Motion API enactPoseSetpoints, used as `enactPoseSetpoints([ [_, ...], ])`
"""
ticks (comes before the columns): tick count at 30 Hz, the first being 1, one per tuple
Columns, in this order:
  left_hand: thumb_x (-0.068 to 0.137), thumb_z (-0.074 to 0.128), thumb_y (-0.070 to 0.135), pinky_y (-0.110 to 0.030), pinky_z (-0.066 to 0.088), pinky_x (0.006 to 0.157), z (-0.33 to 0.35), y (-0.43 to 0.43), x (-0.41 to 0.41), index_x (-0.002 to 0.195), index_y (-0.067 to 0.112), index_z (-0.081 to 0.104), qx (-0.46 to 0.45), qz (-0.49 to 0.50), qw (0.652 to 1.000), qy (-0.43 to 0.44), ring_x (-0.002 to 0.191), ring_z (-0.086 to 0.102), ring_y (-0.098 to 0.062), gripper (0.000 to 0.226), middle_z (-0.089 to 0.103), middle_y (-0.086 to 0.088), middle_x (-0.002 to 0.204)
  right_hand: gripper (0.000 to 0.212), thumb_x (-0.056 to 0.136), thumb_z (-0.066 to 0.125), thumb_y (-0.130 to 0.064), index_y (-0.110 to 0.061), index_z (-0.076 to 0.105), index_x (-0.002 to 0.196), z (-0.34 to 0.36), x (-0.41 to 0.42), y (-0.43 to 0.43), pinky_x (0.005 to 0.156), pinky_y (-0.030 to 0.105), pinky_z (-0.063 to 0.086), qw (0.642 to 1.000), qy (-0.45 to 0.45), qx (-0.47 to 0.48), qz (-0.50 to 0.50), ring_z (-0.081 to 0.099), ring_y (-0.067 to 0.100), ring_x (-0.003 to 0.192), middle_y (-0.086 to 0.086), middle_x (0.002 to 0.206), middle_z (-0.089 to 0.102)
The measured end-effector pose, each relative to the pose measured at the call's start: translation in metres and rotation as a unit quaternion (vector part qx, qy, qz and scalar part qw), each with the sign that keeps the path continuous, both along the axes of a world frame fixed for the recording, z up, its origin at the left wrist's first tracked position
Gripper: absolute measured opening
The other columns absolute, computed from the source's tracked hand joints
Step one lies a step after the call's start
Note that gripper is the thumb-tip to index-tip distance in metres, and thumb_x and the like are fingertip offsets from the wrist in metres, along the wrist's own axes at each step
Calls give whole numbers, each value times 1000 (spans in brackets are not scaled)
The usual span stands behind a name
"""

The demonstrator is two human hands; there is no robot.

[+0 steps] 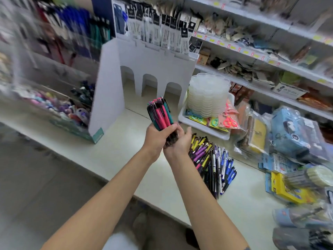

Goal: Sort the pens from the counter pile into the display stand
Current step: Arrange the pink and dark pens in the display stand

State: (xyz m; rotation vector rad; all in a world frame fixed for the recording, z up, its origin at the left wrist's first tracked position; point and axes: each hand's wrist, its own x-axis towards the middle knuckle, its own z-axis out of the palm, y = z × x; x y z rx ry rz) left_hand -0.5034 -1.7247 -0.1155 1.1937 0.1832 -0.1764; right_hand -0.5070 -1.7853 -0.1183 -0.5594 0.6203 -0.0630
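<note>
A thick bundle of pens [159, 113] with pink, teal and black barrels stands upright above the counter. My left hand [158, 137] is wrapped around its lower half. My right hand [180, 143] cups the bundle's bottom end from the right side. The counter pile of pens [213, 159], yellow, purple, blue, white and black, lies just right of my hands. The white cardboard display stand [155, 64] with three arched openings rises behind the bundle, with packaged pens hanging along its top. Blue and teal pens [79, 24] fill the blurred rack at upper left.
A white tray [203, 126] with stacked clear containers and packaged scissors sits right of the stand. Bagged goods and yellow packs crowd the counter's right end [292, 141]. A bin of small colourful items [59, 109] stands at left. Shelves of stock run behind. The counter edge [100, 175] faces me.
</note>
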Motion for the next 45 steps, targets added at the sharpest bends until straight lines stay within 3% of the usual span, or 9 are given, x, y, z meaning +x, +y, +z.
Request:
enactPoseSetpoints([
  [3,88,69,6,-29,57,66,14,46,3,111,14,64,14,-24,999,-17,81,70,-22,24,73,-7,91,40,104,33,-44,-18,60,116,21,1,24,86,35,51,977,-37,-181,103,63,28,108,15,121,67],
  [8,92,66,10,-46,60,79,36,123,20,127,10,56,-11,-120,993,-10,98,69,-24,36,69,-12,107,45,98,55,-16,-18,49,143,81,30,56,77,12,48,817,-212,-495,206,59,2,99,-5,112,63],
  [13,97,62,17,-35,57,71,54,182,52,123,9,58,66,-138,986,-67,82,68,-20,27,73,-9,98,49,93,60,-6,-17,51,140,103,71,108,84,23,52,678,-270,-655,193,61,18,94,3,105,64],
  [22,90,66,19,-32,52,88,71,304,152,112,19,68,81,-148,977,-128,97,71,-19,22,76,-5,102,37,90,62,-4,-18,51,123,125,151,207,78,33,57,718,-260,-635,118,63,18,90,6,101,61],
  [24,93,62,12,-29,54,77,75,329,170,110,19,67,56,-189,973,-120,90,72,-19,20,76,-7,100,38,90,64,-6,-20,52,123,127,162,230,80,21,53,707,-244,-656,102,61,6,91,-3,103,60],
  [27,93,61,4,-25,55,66,80,359,193,110,17,65,45,-250,959,-123,75,70,-16,22,76,-6,92,41,88,68,-10,-24,52,123,128,176,257,91,34,52,700,-219,-672,100,61,11,98,-1,108,62],
  [31,92,63,4,-29,56,69,84,392,221,115,10,62,46,-320,939,-116,72,66,-17,24,75,-10,92,55,83,78,-17,-25,53,131,142,186,284,88,30,56,746,-206,-621,127,67,15,97,4,107,68],
  [41,93,63,5,-30,54,68,79,410,223,116,7,61,36,-399,913,-83,75,64,-17,23,73,-11,94,31,82,79,-22,-23,71,112,148,192,296,90,34,55,662,-192,-706,161,63,4,99,-13,104,69],
  [45,91,64,6,-28,53,66,76,416,227,118,5,61,25,-378,923,-74,76,65,-15,27,74,-10,95,21,83,77,-16,-17,72,104,151,197,297,73,20,53,676,-192,-695,153,64,-2,77,-9,88,70],
])
